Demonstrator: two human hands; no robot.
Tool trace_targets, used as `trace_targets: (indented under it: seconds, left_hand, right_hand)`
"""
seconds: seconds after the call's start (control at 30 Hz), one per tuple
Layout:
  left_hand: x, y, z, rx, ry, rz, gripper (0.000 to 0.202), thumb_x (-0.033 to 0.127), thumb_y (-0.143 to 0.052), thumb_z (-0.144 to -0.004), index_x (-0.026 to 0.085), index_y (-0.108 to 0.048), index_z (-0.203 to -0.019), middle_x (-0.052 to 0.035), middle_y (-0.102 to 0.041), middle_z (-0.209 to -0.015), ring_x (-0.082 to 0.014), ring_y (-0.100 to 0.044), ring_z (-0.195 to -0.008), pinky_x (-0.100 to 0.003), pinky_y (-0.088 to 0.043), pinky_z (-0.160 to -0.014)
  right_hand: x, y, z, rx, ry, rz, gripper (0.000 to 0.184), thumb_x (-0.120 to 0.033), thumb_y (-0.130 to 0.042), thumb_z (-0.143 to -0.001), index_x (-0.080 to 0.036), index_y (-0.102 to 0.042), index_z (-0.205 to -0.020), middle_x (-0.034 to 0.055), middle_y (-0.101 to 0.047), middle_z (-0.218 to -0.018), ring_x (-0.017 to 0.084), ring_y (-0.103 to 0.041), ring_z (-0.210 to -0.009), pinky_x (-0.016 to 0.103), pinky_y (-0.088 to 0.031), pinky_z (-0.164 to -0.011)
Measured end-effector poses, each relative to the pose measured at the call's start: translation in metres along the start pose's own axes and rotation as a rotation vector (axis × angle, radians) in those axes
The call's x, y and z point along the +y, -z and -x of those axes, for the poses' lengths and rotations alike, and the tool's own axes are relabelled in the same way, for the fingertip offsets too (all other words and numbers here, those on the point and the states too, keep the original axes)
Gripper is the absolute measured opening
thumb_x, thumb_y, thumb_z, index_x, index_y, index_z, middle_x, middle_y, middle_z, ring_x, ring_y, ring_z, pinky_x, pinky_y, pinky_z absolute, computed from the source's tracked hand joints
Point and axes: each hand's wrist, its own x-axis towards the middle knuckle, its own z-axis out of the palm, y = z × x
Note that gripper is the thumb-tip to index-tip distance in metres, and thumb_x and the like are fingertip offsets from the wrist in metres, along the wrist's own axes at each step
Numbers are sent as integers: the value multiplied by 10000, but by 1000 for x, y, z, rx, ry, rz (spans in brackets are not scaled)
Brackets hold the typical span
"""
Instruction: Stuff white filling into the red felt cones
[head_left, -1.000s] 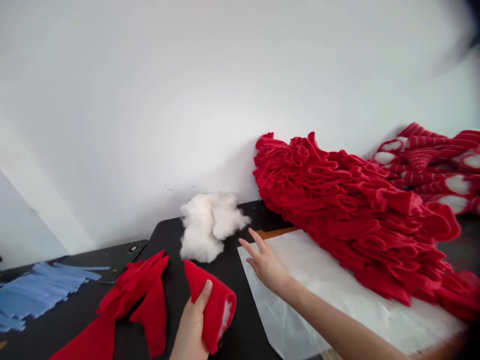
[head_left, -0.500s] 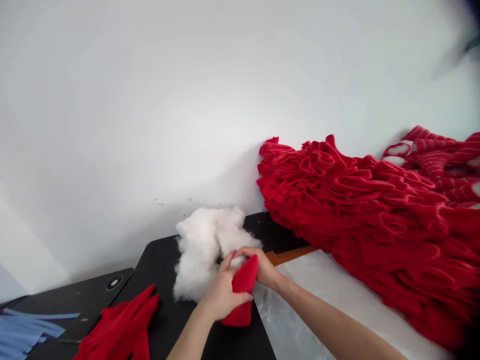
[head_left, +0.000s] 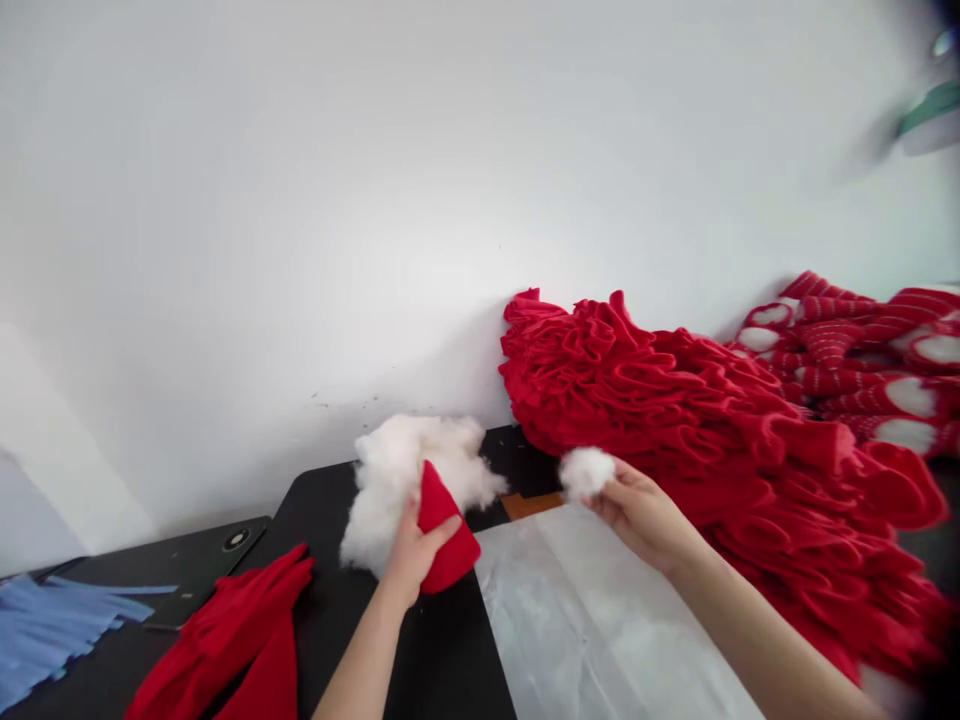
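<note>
A small red cone-shaped fabric piece (head_left: pixel 442 535) is gripped in my left hand (head_left: pixel 415 548), its point tilted up and its wide end low toward the right. Just behind it, a large heap of white stuffing fibre (head_left: pixel 382 470) lies on the black table (head_left: pixel 330 520). To the right, my right hand (head_left: pixel 637 510) pinches a tuft of white stuffing (head_left: pixel 587 472) between its fingertips, in the air above a translucent plastic sheet (head_left: pixel 585 590). The inside of the red cone does not show.
A tall pile of red fabric pieces (head_left: pixel 637 380) leans against the white wall on the right, with red-and-white striped pieces (head_left: pixel 832 330) beyond it. Left of my left arm lie more red fabric pieces (head_left: pixel 240 630) and blue fringed strips (head_left: pixel 67 625).
My hands, together at the red cone before, are now apart. The right has moved right with a tuft of stuffing; the left has shifted slightly left with the cone.
</note>
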Motion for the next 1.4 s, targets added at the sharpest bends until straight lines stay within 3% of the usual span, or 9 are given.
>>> trace_targets:
  seconds: [0.13, 0.3, 0.5, 0.6, 0.7, 0.83, 0.93, 1.17, 1.4]
  left_hand:
    - [11, -2, 42, 107, 91, 321, 399, 467, -614, -783, 167, -568, -1041, -113, -701, -952, -250, -671, -913, -395, -532, -816]
    - [14, -23, 98, 30, 320, 819, 357, 381, -630, -789, 109, -601, -1019, -111, -714, -922, -245, -676, -879, -375, -531, -815]
    - [11, -45, 153, -70, 463, 843, 304, 342, -597, -817, 63, -653, -923, -113, -716, -813, -226, -682, -843, -307, -524, -790]
    - [13, -43, 167, -65, 474, 799, 272, 332, -602, -814, 78, -655, -896, -100, -712, -788, -242, -683, -828, -336, -523, -777]
    - [12, -42, 176, -94, 494, 713, 312, 361, -641, -785, 78, -643, -917, -116, -706, -826, -268, -665, -892, -344, -512, -782]
    - [0, -40, 187, -77, 239, 523, 484, 400, -707, -726, 174, -556, -1126, -84, -664, -989, -246, -624, -966, -326, -488, -791]
    - [-14, -30, 190, -27, -40, 176, 503, 324, -751, -681, 224, -528, -1120, -49, -632, -991, -222, -603, -948, -313, -463, -802]
    - [-31, -14, 188, 180, -260, -328, 171, 151, -585, -708, 217, -560, -864, -36, -617, -826, -229, -578, -800, -329, -432, -761]
    - [-35, -27, 195, 244, -336, -470, 209, 61, -525, -649, 252, -522, -735, -34, -562, -756, -239, -551, -770, -325, -412, -743]
  right_hand:
    - [-1, 9, 73, -228, -104, 179, 157, -243, -686, -685, -224, -684, -841, 12, -649, -787, 155, -603, -732, 265, -503, -685]
    - [8, -38, 137, -466, 178, 429, 234, -90, -505, -755, -230, -684, -809, 37, -586, -920, 175, -607, -822, 291, -506, -733]
    - [48, -79, 161, -203, 601, 817, 393, 15, -381, -698, -179, -594, -965, 117, -569, -958, 246, -571, -907, 407, -514, -818]
    - [54, -77, 170, -3, 596, 848, 529, 11, -439, -591, -169, -540, -1078, 154, -505, -1098, 284, -528, -988, 458, -489, -856]
    - [47, -72, 169, -117, 396, 726, 583, 14, -439, -525, -183, -538, -1065, 101, -580, -1015, 251, -570, -926, 394, -497, -815]
    - [39, -70, 161, -159, 24, 546, 368, 0, -412, -533, -196, -530, -822, -29, -587, -664, 146, -567, -614, 226, -429, -549]
    - [40, -66, 161, -121, -16, 529, 319, -8, -424, -527, -192, -513, -771, -45, -552, -626, 136, -541, -598, 218, -397, -537]
    - [35, -54, 179, -445, -142, 212, 341, -198, -582, -666, -194, -544, -1005, 27, -626, -930, 170, -581, -810, 273, -468, -688]
    - [68, -64, 178, 44, 163, 643, 149, -98, -445, -593, -219, -406, -672, -30, -459, -635, 139, -441, -596, 258, -352, -566]
